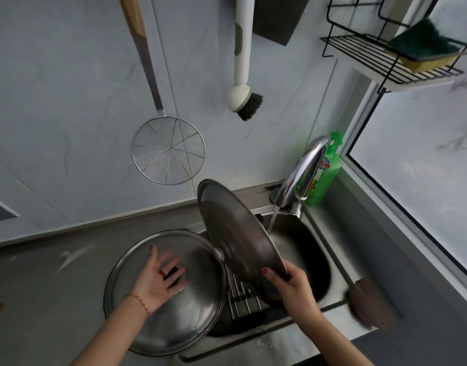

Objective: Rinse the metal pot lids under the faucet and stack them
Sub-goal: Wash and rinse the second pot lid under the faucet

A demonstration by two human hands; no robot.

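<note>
Here, two metal lids at the sink (330, 233). Right hand (290, 283) grips the near rim of the smaller lid (235, 233), thumb on its upper face, fingers curled under the edge. That lid stands steeply tilted over the basin, far edge up toward the wall, its centre knob (218, 256) facing left. Water (272, 220) runs from the faucet (302, 170) and falls just to the right of the tilted lid, close to its rim; whether the stream strikes the lid is hard to tell.

Left hand (158, 278) lies on top of the larger lid (165, 291), fingers spread and fairly straight, over a dark knob that shows between them. A thin bracelet sits on that wrist. The larger lid lies dome-up, half on the bench (42, 281), its right edge over the sink's left side and over a wire rack (243, 299).

A green soap bottle (326, 175) stands behind the faucet. On the wall hang a wire skimmer (169, 150) and a dish brush (244, 72). A black wire shelf (390, 64) at upper right carries a sponge (422, 51).
</note>
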